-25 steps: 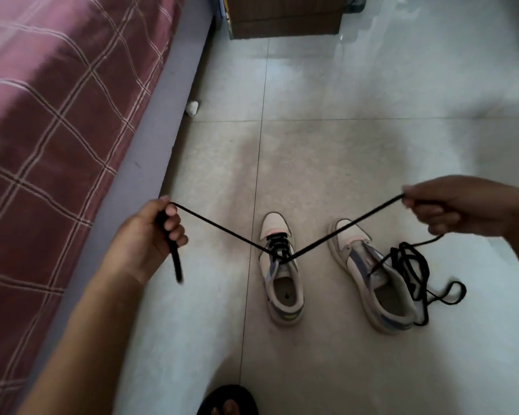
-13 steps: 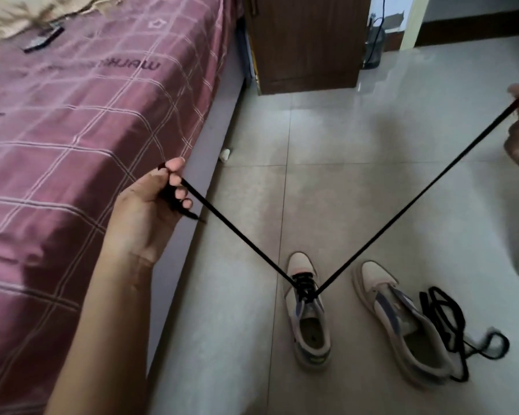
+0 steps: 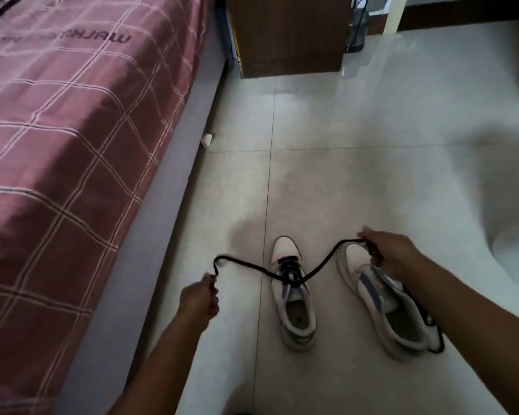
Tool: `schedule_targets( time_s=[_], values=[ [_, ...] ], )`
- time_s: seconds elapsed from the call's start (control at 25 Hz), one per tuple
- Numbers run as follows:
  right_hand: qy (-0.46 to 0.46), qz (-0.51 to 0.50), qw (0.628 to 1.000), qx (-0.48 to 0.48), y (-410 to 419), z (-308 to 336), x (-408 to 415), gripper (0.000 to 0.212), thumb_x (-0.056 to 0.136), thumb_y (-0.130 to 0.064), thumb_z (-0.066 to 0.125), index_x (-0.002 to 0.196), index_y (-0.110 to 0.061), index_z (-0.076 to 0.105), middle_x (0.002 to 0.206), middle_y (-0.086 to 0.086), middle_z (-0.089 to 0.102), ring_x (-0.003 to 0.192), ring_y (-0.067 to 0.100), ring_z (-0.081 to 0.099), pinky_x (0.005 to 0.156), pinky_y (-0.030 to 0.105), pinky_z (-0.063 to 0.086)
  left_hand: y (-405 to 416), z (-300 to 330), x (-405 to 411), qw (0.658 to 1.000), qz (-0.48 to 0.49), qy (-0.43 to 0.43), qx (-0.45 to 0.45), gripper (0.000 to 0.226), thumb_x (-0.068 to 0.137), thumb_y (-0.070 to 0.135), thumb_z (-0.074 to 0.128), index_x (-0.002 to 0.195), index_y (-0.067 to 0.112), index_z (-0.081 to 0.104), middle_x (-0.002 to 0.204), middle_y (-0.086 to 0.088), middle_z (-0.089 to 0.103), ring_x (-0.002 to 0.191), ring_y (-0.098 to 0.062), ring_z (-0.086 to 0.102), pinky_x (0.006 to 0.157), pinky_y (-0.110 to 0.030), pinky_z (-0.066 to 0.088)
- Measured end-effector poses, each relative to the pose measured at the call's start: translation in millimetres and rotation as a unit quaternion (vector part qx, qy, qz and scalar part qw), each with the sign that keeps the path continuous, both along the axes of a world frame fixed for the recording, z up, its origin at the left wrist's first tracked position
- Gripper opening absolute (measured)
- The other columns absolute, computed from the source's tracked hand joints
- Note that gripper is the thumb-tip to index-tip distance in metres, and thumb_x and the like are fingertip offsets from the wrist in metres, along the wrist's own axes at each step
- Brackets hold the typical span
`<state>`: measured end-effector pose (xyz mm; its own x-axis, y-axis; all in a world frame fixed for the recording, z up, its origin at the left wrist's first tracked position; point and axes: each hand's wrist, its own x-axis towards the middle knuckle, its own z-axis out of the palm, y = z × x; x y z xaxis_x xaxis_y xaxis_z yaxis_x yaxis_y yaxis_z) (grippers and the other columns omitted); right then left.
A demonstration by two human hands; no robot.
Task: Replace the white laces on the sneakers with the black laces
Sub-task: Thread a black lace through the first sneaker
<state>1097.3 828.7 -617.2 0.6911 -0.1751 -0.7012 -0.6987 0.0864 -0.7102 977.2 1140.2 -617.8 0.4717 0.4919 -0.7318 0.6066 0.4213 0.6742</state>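
Pinching the black lace ends, left hand and right hand each keep a closed grip.

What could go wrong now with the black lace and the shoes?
1. The black lace hangs slack between the left hand and the right hand, so the crossings on the left sneaker may loosen or sit uneven.
2. The right hand is close above the right sneaker and might nudge it.
3. The spare black lace beside that sneaker looks bunched and may tangle.
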Motion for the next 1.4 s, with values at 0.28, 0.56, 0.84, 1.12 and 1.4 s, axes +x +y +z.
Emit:
schedule_targets(
  time_s=[0.28,0.56,0.84,1.12,1.4],
  values=[
    [0.063,0.074,0.989,0.108,34.9,-51.6,-45.5,0.019,0.088,0.011,0.051,0.085,-0.007,0.055,0.073,0.012,0.058,0.059,0.014,0.061,0.049,0.018,0.054,-28.9,-64.5,-24.6,0.99,-0.007,0.024,-0.141,0.014,0.094,0.002,0.053,0.081,-0.003,0.056,0.069,-0.016,0.061,0.062,-0.022,0.061,0.046,-0.023,0.055],
    [0.002,0.123,0.989,0.081,59.3,-50.7,-56.0,0.016,0.084,0.011,0.059,0.088,-0.004,0.058,0.077,0.011,0.062,0.066,0.019,0.063,0.058,0.02,0.056,-68.8,-54.5,5.2,0.993,-0.083,-0.051,-0.066,0.002,0.093,0.002,0.054,0.092,-0.001,0.054,0.08,-0.019,0.063,0.068,-0.022,0.065,0.06,-0.027,0.057],
    [0.013,0.108,0.992,0.06,64.9,-57.5,-61.5,0.02,0.082,0.012,0.06,0.078,-0.007,0.057,0.073,0.01,0.062,0.062,0.017,0.061,0.052,0.019,0.053,-79.4,-63.6,10.7,0.995,-0.093,-0.038,0.026,0.01,0.085,0.001,0.065,0.085,0.003,0.056,0.082,-0.014,0.064,0.072,-0.021,0.066,0.064,-0.028,0.056],
    [-0.024,0.149,0.988,0.046,61.8,-60.7,-60.1,0.021,0.079,0.013,0.062,0.076,-0.007,0.06,0.073,0.008,0.063,0.066,0.017,0.061,0.063,0.022,0.053,-86.6,-67.1,6.5,0.975,-0.176,-0.066,0.12,0.017,0.084,0.01,0.069,0.081,0.012,0.053,0.079,-0.009,0.064,0.072,-0.02,0.064,0.067,-0.033,0.057],
    [-0.115,0.255,0.955,-0.099,58.3,-71.6,-65.4,0.01,0.078,-0.008,0.073,0.073,-0.013,0.065,0.075,0.009,0.068,0.07,0.012,0.059,0.069,0.031,0.05,-80.8,-67.1,2.4,0.946,-0.253,-0.087,0.183,0.019,0.083,0.015,0.07,0.082,0.022,0.053,0.081,-0.006,0.065,0.077,-0.02,0.065,0.07,-0.032,0.054]
  ],
)
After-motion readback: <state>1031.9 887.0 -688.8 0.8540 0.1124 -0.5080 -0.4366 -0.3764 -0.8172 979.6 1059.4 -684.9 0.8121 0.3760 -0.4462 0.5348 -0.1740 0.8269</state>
